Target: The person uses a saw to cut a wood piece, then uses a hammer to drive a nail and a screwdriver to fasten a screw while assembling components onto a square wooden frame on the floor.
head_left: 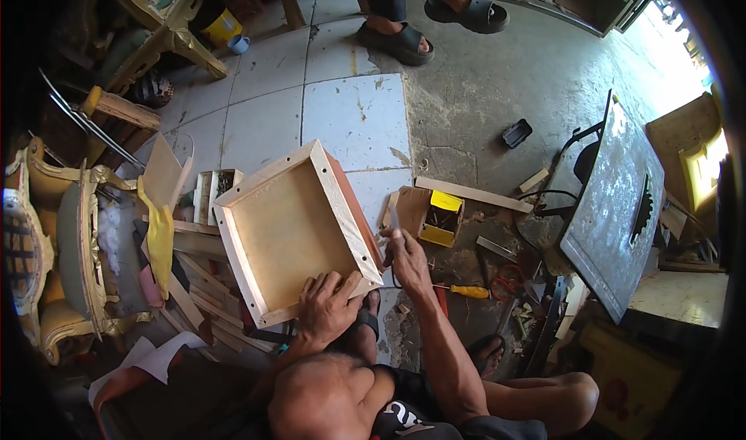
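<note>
A shallow open wooden box (284, 234) tilts in front of me, with a pale rim marked by several dark holes and a reddish-brown outer side. My left hand (328, 306) grips its near rim, fingers bent over the wood. Close beside the box's right side, my right hand (406, 260) is closed around a narrow, flat, pale strip (394, 216) that looks like a blade. The strip points away from me; its lower part is hidden in my fist. Whether it touches the box, I cannot tell.
An open yellow carton (441, 216) lies right of the box, near a yellow-handled screwdriver (468, 291) and red-handled scissors (507, 283). A table saw (618, 215) with an exposed toothed blade stands at right. Wood offcuts (221, 312) and carved chairs (74, 246) crowd the left. Another person's sandalled feet (396, 42) are ahead.
</note>
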The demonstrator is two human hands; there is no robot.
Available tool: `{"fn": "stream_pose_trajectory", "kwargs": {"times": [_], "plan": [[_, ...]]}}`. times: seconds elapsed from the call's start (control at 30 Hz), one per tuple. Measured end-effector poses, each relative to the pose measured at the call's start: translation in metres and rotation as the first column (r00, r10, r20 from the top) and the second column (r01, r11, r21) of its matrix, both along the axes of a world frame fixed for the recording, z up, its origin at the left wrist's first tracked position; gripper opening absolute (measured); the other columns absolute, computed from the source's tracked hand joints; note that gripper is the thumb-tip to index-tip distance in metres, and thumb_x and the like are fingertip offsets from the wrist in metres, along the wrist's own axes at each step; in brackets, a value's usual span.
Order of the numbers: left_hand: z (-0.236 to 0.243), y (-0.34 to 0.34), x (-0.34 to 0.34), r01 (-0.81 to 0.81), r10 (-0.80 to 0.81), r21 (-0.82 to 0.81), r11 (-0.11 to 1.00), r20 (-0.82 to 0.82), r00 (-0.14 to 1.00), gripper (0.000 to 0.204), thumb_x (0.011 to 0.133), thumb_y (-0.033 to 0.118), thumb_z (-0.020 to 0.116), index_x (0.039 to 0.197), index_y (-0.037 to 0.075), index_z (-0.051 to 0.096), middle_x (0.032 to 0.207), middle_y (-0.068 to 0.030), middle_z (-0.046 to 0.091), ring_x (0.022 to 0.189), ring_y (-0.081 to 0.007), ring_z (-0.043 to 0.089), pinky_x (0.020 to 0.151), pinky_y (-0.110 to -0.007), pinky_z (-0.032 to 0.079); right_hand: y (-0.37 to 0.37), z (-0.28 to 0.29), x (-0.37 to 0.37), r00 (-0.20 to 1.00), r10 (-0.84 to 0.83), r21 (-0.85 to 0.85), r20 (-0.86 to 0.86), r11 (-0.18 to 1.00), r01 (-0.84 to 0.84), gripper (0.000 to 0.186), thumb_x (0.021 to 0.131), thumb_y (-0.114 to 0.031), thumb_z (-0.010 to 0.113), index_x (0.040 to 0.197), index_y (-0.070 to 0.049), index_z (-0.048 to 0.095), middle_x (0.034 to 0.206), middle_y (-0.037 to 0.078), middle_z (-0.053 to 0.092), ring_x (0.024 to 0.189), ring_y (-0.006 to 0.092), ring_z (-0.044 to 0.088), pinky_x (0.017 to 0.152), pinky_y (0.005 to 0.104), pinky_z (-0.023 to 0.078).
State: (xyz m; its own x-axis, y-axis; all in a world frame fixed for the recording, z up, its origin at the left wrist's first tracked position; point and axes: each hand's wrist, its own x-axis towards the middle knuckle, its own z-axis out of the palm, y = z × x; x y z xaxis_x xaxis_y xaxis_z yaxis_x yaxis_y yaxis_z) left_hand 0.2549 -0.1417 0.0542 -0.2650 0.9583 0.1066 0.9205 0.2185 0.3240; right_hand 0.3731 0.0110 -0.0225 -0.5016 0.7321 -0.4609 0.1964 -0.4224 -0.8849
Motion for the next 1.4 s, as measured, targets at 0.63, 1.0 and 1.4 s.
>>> {"fn": "stream_pose_trajectory", "kwargs": {"times": [0.63,1.0,1.4], "plan": [[0.004,0.015,0.004,0.015,-0.016,0.018,1.0,0.073,0.997,0.04,0.089,0.037,0.08,0.108,0.004,0.069,0.089,-0.0141,0.065,0.081,-0.0368,0.065,0.071,-0.047,0.051,0.002,-0.003,-0.022,0.971,0.011,-0.011,-0.237,1.0,-0.014,0.036,0.106,-0.024,0.061,0.139,-0.013,0.069,0.125,0.014,0.074,0.117,0.0176,0.065,0.102,0.031,0.048],[-0.006,0.013,0.009,-0.029,0.029,-0.007,1.0,0.026,0.999,0.05,0.091,0.038,0.076,0.122,0.002,0.061,0.101,-0.0186,0.066,0.089,-0.0391,0.065,0.08,-0.049,0.051,-0.011,-0.006,0.001,0.988,0.009,-0.026,-0.153,1.0,-0.013,0.034,0.104,-0.021,0.065,0.135,-0.008,0.071,0.111,0.011,0.069,0.103,0.0181,0.063,0.093,0.0313,0.048],[0.008,0.031,0.0,0.119,-0.104,-0.056,0.991,0.221,0.97,0.066,0.091,0.02,0.077,0.147,-0.002,0.048,0.121,-0.0269,0.064,0.108,-0.042,0.067,0.092,-0.047,0.055,-0.031,0.006,0.012,0.952,-0.185,-0.247,-0.245,0.961,0.123,0.031,0.101,-0.019,0.067,0.128,-0.006,0.075,0.107,0.015,0.068,0.1,0.0225,0.065,0.093,0.0331,0.051]]}}
